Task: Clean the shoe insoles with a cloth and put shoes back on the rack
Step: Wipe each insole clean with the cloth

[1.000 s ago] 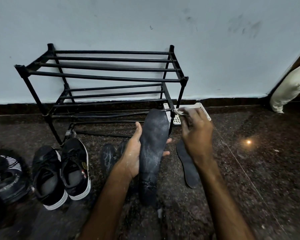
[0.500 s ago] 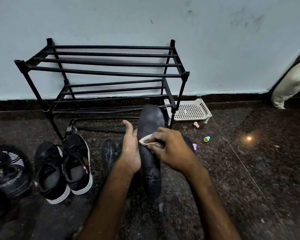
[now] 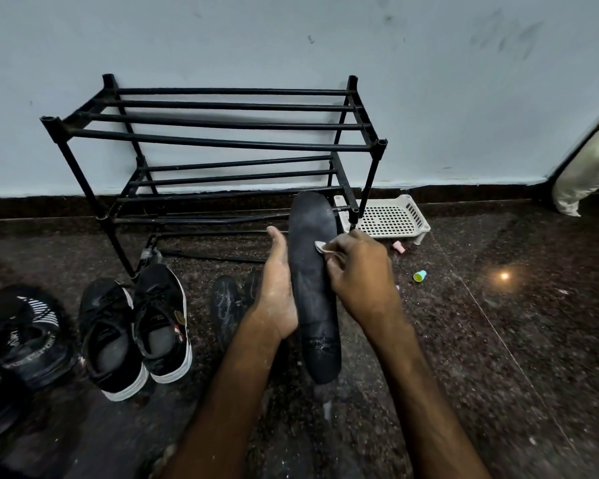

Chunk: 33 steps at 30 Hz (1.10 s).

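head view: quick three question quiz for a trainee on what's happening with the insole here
1. True or false: the black rack has a pair of shoes on its top shelf.
2. What does the right hand hold against the insole? A a brush; B a pale cloth; C a sponge.
3. Fill in: in the picture, the white perforated tray lies to the rack's ___ side.

Key
1. False: the sneakers stand on the floor.
2. B
3. right
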Tool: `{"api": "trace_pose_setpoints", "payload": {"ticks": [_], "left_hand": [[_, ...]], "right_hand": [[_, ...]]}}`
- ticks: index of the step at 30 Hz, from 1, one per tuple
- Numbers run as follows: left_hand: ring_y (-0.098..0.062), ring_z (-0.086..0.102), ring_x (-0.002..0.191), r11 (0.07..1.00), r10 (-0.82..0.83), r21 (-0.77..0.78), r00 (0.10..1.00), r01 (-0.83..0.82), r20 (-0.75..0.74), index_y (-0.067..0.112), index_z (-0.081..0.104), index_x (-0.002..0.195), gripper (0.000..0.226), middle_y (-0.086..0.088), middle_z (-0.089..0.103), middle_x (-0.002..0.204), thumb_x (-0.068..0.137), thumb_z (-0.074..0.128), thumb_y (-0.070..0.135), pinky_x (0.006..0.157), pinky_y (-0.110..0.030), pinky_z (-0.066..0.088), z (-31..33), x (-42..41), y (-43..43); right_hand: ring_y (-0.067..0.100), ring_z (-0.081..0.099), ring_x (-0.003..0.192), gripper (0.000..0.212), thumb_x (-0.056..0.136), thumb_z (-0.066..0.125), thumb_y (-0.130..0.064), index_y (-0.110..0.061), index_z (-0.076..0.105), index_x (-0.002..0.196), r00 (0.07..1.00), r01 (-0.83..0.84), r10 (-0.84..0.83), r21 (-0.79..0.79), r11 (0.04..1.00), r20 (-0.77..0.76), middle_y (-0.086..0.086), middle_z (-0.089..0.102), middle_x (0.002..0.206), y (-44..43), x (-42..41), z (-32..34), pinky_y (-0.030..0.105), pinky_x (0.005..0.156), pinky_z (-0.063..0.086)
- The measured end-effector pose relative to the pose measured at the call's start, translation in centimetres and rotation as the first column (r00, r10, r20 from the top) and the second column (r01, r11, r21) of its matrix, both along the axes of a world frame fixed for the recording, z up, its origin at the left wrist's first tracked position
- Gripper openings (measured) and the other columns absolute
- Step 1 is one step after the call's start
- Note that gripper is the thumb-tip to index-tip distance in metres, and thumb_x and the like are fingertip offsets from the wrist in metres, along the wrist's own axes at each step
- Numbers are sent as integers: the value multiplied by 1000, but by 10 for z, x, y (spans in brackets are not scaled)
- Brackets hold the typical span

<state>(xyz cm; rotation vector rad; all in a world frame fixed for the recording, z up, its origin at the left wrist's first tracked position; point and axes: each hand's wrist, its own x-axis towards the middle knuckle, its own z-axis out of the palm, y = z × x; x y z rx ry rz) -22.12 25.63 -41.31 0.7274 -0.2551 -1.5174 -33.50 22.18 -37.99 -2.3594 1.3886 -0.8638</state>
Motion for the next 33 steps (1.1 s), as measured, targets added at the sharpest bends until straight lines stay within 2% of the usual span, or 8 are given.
{"api": "trace_pose_setpoints", "payload": {"ticks": [4, 9, 12, 16, 21, 25, 27, 33], "left_hand": [[-23, 71, 72, 1000, -17, -6, 1000, 17, 1, 2, 75, 89, 76, -13, 70, 84, 87, 42, 71, 70, -32, 60, 2, 0, 1], [-27, 70, 97, 1000, -3, 13, 1000, 3, 12, 3, 64, 116, 74, -16, 70, 110, 92, 37, 67, 94, -41, 53, 1, -5, 0], [-25, 71, 92, 1000, 1, 1, 999, -1, 35, 3, 68, 110, 73, -16, 72, 103, 94, 34, 65, 84, -36, 58, 1, -7, -1], [-29, 70, 71, 1000, -19, 22, 1000, 19, -10, -2, 71, 100, 83, -22, 69, 89, 90, 34, 72, 68, -35, 60, -2, 0, -3], [-28, 67, 109, 998, -35, 51, 999, 34, 17, 7, 68, 116, 73, -17, 69, 118, 92, 35, 67, 91, -39, 55, -4, -16, -2], [-25, 68, 85, 1000, 7, 27, 1000, -7, 7, 5, 68, 106, 70, -16, 68, 94, 93, 36, 66, 79, -36, 56, -2, -9, -2], [-29, 69, 91, 999, -14, 44, 1000, 13, 13, 2, 67, 114, 76, -19, 70, 102, 90, 39, 69, 86, -41, 55, -2, -5, -1], [-29, 67, 109, 997, -67, 30, 994, 65, 86, 7, 65, 123, 69, -18, 67, 121, 92, 42, 64, 85, -40, 56, 4, -9, 0]], "right_hand": [[13, 59, 80, 10, 82, 71, -9, -13, 74, 91, 968, -235, 226, 87, 968, 107, 1, 63, 89, 7, 6, 2, 20, 75, 46], [19, 63, 87, 14, 84, 66, -9, -15, 72, 95, 999, -22, 26, 88, 996, -46, 2, 64, 98, -7, -5, -1, 35, 85, 54], [18, 61, 86, 11, 85, 67, -10, -12, 70, 96, 999, -36, 35, 16, 999, 30, 1, 62, 97, -3, 4, -1, 32, 83, 52], [12, 63, 79, 8, 81, 73, -11, -15, 74, 87, 963, -262, 242, 184, 948, 122, -2, 67, 87, 4, -2, -6, 22, 73, 49], [18, 63, 85, 12, 84, 69, -11, -12, 71, 95, 998, 59, -59, -17, 998, 30, 2, 66, 96, -14, 1, -4, 31, 82, 53], [10, 58, 81, 10, 82, 71, -9, -16, 70, 88, 975, -221, 216, 91, 971, 59, -2, 62, 89, -7, 4, 3, 18, 74, 45], [10, 59, 83, 10, 83, 70, -10, -18, 71, 89, 979, -201, 204, 157, 967, -5, -3, 63, 91, -10, -3, 2, 23, 79, 49], [11, 52, 86, 16, 89, 64, -8, -9, 67, 105, 1000, 12, -11, -137, 990, 7, 4, 60, 102, -39, 4, 20, 17, 82, 40]]}}
